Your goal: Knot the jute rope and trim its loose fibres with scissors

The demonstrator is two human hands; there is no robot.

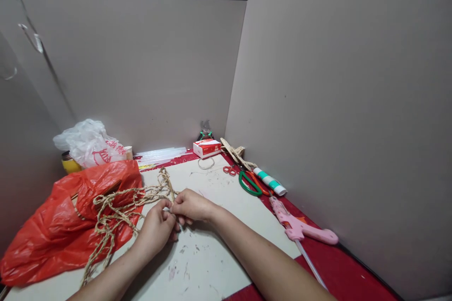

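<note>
Tan braided straw cord [122, 195] trails in loose strands over the left part of the white board [208, 261] and over a red plastic bag. Its upper end stands up just beyond my fingers. My left hand [158, 225] is closed, thumb and fingers pinched on the cord near the board's middle. Touching it, my right hand [190, 206] is pinched on the same piece of cord from the right. The fingertips hide the exact spot that they hold.
A red bag [60, 225] and a white bag [92, 146] lie left. Behind stand clear sticks [162, 155] and a red-white box [207, 148]. Along the right are green-handled scissors [250, 184], a striped roll [270, 181] and a pink glue gun [300, 228]. Grey partitions [141, 66] enclose the table.
</note>
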